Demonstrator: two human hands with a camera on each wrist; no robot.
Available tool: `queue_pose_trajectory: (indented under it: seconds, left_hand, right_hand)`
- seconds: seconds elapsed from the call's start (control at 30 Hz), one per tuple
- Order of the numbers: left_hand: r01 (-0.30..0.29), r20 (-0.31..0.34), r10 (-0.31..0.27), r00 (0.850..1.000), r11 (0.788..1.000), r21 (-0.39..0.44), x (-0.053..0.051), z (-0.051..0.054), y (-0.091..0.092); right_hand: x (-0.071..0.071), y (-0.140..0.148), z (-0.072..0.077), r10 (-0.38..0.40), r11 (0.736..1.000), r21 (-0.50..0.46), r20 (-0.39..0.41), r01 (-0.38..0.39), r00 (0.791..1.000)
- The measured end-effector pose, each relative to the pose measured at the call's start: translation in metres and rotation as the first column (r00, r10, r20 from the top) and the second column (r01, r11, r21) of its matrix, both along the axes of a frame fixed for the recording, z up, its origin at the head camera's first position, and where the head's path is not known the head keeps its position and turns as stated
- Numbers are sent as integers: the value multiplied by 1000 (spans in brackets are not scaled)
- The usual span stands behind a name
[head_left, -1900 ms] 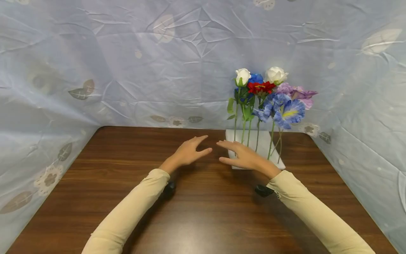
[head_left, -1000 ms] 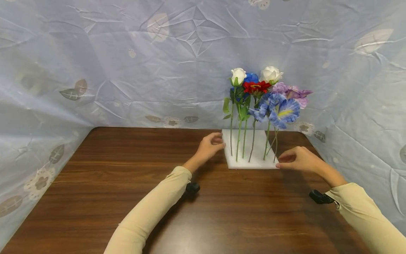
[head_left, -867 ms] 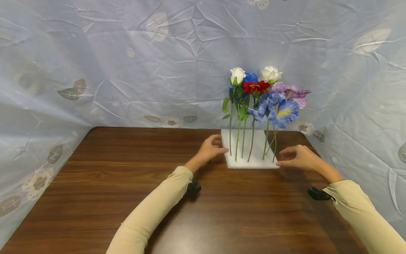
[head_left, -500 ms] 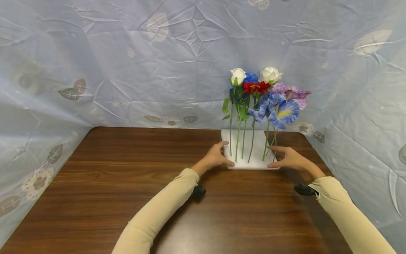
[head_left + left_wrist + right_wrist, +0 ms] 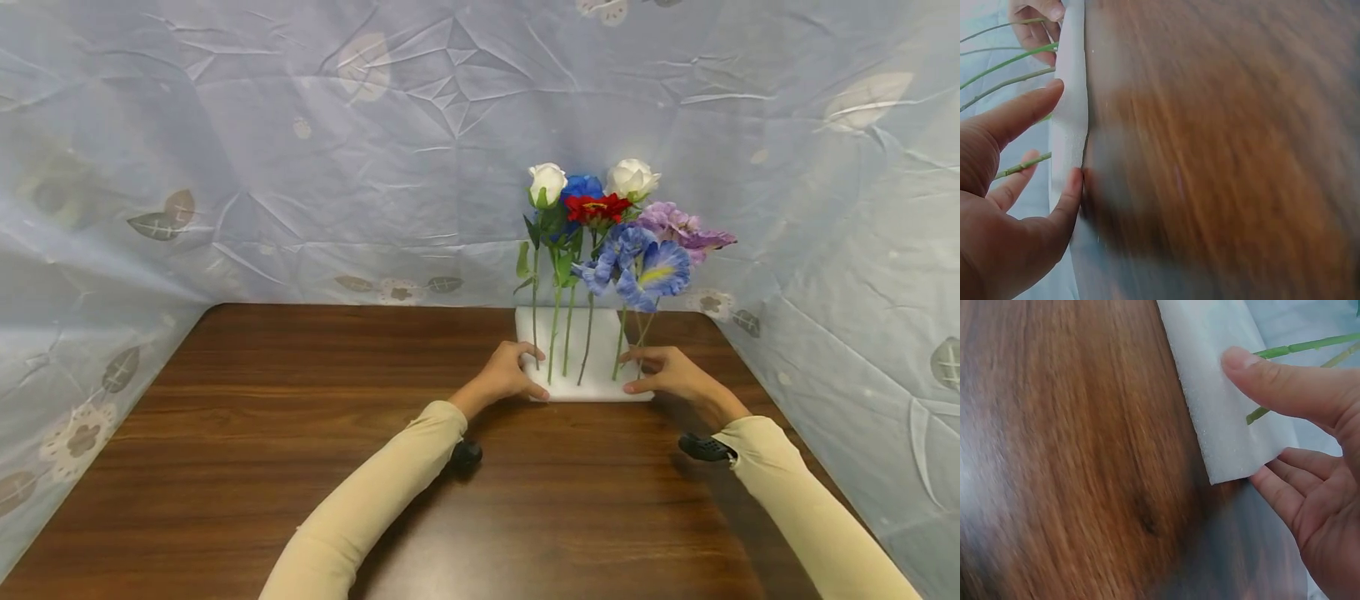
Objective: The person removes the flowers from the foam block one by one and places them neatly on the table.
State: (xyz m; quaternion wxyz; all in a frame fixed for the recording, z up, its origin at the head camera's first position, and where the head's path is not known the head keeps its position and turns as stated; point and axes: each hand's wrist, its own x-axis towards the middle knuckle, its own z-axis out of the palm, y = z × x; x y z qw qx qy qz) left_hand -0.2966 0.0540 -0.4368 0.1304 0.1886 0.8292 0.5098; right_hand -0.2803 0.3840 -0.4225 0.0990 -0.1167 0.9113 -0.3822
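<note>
In the head view, a white foam board [image 5: 603, 333] lies at the back right of the table with several artificial flowers standing in it. My left hand [image 5: 501, 372] grips its left side, thumb at the front corner. The right hand [image 5: 678, 375] holds the right side, its thumb near the front right corner. In the right wrist view, that thumb lies over the board's top [image 5: 1210, 394] beside green stems, with the other fingers at the edge. Above the board are white roses [image 5: 547, 184], a red flower [image 5: 596, 207], a blue iris [image 5: 658, 277] and a purple flower [image 5: 667, 219].
The dark wood table [image 5: 300, 433] stretches to the left and front of the board. A pale blue patterned cloth [image 5: 420, 183] hangs behind and along both sides, close behind the flowers. A black device [image 5: 705, 447] sits at the right wrist.
Both hands went from hovering with spread fingers to either side of the foam board and now grip it. The purple flower leans slightly more; the board shows no clear shift on the table.
</note>
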Motion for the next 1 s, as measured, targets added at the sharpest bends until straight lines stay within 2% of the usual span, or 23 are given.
queue_pose_trajectory:
  seconds: [0.13, 0.37, 0.57, 0.77, 0.9, 1.0]
  left_hand:
    - [-10, -1, 10, 1000, 1000, -5, 0, 1, -13]
    - [-20, -18, 20, 1000, 1000, -23, -3, 1, -36]
    - [-27, 28, 27, 999, 1000, -12, -3, 4, -54]
    - [-3, 38, 3, 999, 1000, -7, -2, 7, -61]
    - [-14, -3, 14, 1000, 999, -48, -5, 8, -63]
    - [-45, -56, 42, 998, 997, -59, -7, 8, -64]
  right_hand:
    - [-1, -11, -3, 5, 999, -49, -13, -6, 1000]
    - [-8, -33, -7, 3, 999, -51, -36, -5, 999]
    - [-13, -49, -11, 19, 997, -79, -39, -22, 999]
    - [-15, -56, -12, 36, 999, -12, -39, -37, 999]
    - [-16, -57, -9, 56, 998, 33, -43, -55, 997]
    - [-19, -57, -6, 82, 994, 74, -68, -77, 994]
